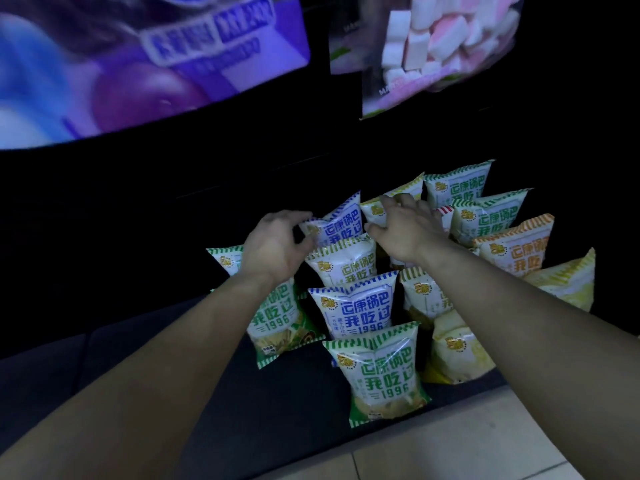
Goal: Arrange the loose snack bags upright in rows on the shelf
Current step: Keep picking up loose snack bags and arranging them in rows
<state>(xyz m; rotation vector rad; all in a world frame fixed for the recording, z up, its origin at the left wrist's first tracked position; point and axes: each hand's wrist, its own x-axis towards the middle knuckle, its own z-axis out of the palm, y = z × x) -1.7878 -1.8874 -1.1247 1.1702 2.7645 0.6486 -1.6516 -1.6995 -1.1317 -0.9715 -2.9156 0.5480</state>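
Fingers (294,216) and thumb of the left hand (273,247) pinch the top corner of a blue-striped bag (341,225), while the right hand (405,230) curls its fingers (398,200) over the top of a yellow-striped bag (375,213) just beside it. Pale tiled floor (485,448) meets the edge of a low dark shelf (270,403), where snack bags (360,313) stand upright in rows, a green-striped bag (384,372) nearest. Behind them all is unlit black; above, a blurred purple poster (138,64) and a marshmallow packet (436,46).
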